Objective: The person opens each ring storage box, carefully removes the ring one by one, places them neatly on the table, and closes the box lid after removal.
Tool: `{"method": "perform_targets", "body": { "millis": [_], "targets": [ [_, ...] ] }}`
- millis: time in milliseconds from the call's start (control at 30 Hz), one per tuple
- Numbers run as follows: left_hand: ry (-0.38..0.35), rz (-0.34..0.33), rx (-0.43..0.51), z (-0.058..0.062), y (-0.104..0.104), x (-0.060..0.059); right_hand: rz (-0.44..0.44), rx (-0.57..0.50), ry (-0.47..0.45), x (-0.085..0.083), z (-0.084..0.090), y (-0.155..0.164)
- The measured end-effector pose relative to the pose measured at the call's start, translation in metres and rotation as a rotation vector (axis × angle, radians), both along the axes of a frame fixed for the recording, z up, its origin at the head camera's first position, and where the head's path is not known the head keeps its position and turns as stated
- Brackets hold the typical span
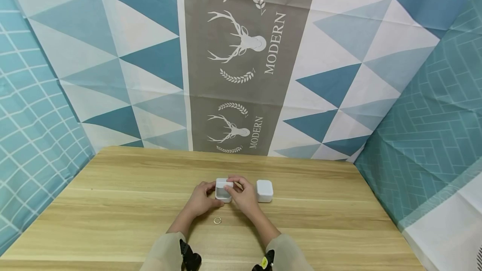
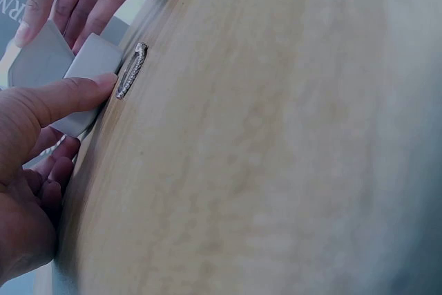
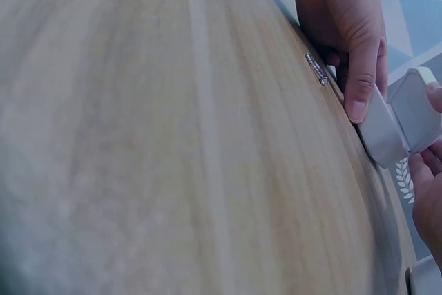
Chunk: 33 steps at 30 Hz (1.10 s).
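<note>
A small white hinged box (image 1: 223,199) stands on the wooden table with its lid (image 2: 41,56) raised. The left hand (image 1: 202,199) holds the box's base from the left, its thumb along the near side and its fingers behind. On the other side, the right hand (image 1: 243,195) pinches the raised lid between thumb and fingers. A ring (image 2: 131,72) with a row of small sparkling stones lies flat on the table, in front of the box and between the forearms. The inside of the box is mostly hidden.
A second white box (image 1: 265,191), closed and with rounded corners, stands just right of the right hand. Patterned cloth (image 1: 241,74) hangs behind the table's far edge (image 1: 150,149), with blue-green cloth (image 1: 433,137) along the right side.
</note>
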<state>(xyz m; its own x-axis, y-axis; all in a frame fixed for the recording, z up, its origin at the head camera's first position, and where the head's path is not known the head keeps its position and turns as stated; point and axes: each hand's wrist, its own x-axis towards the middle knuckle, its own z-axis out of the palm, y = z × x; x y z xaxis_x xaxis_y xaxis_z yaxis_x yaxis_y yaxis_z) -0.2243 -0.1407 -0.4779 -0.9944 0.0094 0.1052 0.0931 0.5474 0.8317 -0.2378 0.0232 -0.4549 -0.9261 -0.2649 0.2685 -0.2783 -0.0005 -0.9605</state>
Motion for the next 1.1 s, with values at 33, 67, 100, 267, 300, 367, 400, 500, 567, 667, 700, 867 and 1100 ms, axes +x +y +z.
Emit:
{"method": "perform_targets", "body": {
  "millis": [33, 67, 100, 267, 300, 367, 400, 500, 567, 667, 700, 867, 1100],
  "targets": [
    [-0.002, 0.001, 0.003, 0.0002, 0.0000, -0.0002, 0.001, 0.000, 0.004, -0.0001, 0.0000, 0.0001],
    [-0.001, 0.001, 0.002, 0.0002, -0.0001, -0.0003, 0.003, 0.000, 0.007, -0.0003, 0.0000, 0.0001],
    [-0.002, 0.001, 0.002, 0.0001, -0.0001, -0.0004, 0.004, 0.000, 0.008, -0.0004, 0.0000, 0.0001],
    [-0.004, 0.000, -0.003, -0.0013, -0.0002, -0.0006, 0.012, -0.002, 0.007, -0.0005, -0.0013, 0.0005],
    [-0.004, 0.000, -0.002, -0.0017, -0.0002, -0.0008, 0.013, -0.004, 0.005, -0.0005, -0.0014, 0.0006],
    [-0.006, 0.000, -0.003, -0.0023, -0.0004, -0.0011, 0.013, -0.004, 0.002, -0.0004, -0.0014, 0.0007],
    [-0.007, 0.000, -0.004, -0.0025, -0.0006, -0.0012, 0.013, -0.004, 0.001, -0.0003, -0.0014, 0.0007],
    [-0.009, -0.002, -0.001, -0.0026, -0.0007, -0.0016, 0.013, -0.005, 0.002, -0.0003, -0.0014, 0.0008],
    [-0.009, -0.004, -0.002, -0.0021, -0.0008, -0.0017, 0.012, -0.005, 0.006, -0.0004, -0.0014, 0.0008],
    [-0.007, -0.004, 0.001, -0.0017, -0.0008, -0.0018, 0.019, -0.012, 0.014, -0.0007, -0.0018, 0.0008],
    [-0.007, -0.004, 0.001, -0.0016, -0.0008, -0.0017, 0.021, -0.013, 0.014, -0.0008, -0.0020, 0.0008],
    [-0.005, -0.006, 0.006, -0.0011, -0.0010, -0.0011, 0.027, -0.015, 0.015, -0.0006, -0.0021, 0.0012],
    [-0.004, -0.004, 0.005, -0.0023, -0.0011, -0.0021, 0.033, -0.007, 0.014, -0.0004, -0.0014, 0.0018]
  ]
}}
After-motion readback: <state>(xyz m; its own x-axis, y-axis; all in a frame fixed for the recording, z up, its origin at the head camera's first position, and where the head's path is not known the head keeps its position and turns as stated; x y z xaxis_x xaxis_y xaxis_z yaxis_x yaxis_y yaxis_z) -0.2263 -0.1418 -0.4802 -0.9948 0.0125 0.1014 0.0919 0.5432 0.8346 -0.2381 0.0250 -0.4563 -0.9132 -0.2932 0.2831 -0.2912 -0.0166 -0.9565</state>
